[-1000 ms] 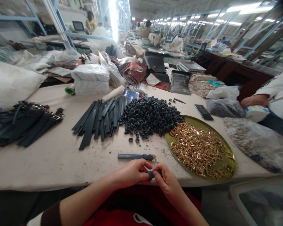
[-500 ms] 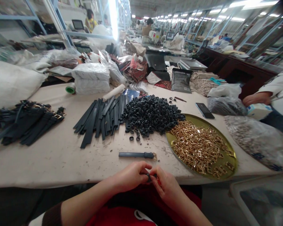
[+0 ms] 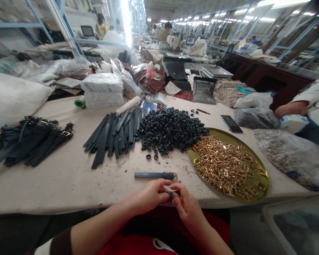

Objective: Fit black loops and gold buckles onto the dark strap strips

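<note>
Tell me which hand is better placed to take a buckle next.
Likely the right hand: it is nearer the tray of buckles. The left hand is farther off. Both hold a dark strap, so either would need freeing.

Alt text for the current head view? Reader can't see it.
A person's left hand and right hand hold a partly hidden dark piece at a table's near edge. Beyond lie a buckled strap, dark strips, a heap of dark loops and a tray of gold buckles.
</note>
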Available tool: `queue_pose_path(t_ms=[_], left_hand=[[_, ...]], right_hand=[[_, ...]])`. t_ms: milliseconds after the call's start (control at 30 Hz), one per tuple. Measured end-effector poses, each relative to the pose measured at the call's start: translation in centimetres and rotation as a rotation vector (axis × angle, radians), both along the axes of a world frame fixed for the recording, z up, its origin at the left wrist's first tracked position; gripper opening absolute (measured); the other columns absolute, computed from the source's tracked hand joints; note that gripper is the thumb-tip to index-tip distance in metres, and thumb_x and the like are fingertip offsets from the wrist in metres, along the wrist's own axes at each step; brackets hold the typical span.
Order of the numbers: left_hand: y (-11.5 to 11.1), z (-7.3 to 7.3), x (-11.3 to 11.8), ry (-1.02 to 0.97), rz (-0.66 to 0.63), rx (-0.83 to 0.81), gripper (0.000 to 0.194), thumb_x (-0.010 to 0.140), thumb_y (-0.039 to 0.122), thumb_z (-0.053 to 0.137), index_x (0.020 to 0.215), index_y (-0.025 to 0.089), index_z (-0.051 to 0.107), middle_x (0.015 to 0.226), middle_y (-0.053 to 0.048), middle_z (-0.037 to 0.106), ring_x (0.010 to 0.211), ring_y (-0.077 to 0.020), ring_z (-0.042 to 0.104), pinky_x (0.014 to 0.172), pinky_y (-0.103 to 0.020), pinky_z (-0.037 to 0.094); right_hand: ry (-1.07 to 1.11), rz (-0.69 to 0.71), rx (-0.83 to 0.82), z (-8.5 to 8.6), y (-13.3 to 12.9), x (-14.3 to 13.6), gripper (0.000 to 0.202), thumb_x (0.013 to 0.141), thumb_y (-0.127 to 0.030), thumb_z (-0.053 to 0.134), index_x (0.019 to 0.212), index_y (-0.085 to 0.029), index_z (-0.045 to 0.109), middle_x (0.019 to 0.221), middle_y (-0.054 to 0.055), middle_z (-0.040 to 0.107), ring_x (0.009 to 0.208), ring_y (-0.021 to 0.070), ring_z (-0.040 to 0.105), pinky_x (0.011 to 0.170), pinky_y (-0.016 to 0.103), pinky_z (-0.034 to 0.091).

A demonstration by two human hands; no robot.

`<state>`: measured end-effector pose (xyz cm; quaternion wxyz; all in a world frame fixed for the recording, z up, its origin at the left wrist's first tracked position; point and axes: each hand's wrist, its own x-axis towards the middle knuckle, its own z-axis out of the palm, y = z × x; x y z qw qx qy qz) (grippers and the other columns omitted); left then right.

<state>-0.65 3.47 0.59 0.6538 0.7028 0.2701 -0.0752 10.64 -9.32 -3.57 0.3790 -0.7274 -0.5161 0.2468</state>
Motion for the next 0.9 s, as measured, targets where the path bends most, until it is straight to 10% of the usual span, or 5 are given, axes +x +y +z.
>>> queue_pose_path(t_ms=[233, 900], left_hand=[[0.1, 0.4, -0.1, 0.039, -0.174, -0.074, 0.027, 0.079, 0.032, 0.041, 0.087, 0.013, 0.057, 0.062, 0.001, 0.055, 0.050, -0.0087, 0.047, 0.046, -0.018, 0.033], [0.1, 0.9, -0.9, 0.071, -0.251, 0.094, 0.030, 0.079, 0.039, 0.039, 0.073, 0.016, 0.056, 0.059, 0.002, 0.053, 0.049, -0.0094, 0.047, 0.045, -0.018, 0.034]], right_hand=[[0.374, -0.124, 0.032, -0.3, -0.6, -0.4, 0.024, 0.087, -0.038, 0.033, 0.098, -0.020, 0.045, 0.080, 0.002, 0.058, 0.064, 0.0116, 0.056, 0.057, 0.022, 0.046], [-0.085, 0.036, 0.014, 0.8, -0.2, 0.0, 0.021, 0.087, -0.028, 0.032, 0.099, -0.020, 0.046, 0.070, 0.002, 0.060, 0.058, 0.0126, 0.055, 0.054, 0.024, 0.042]])
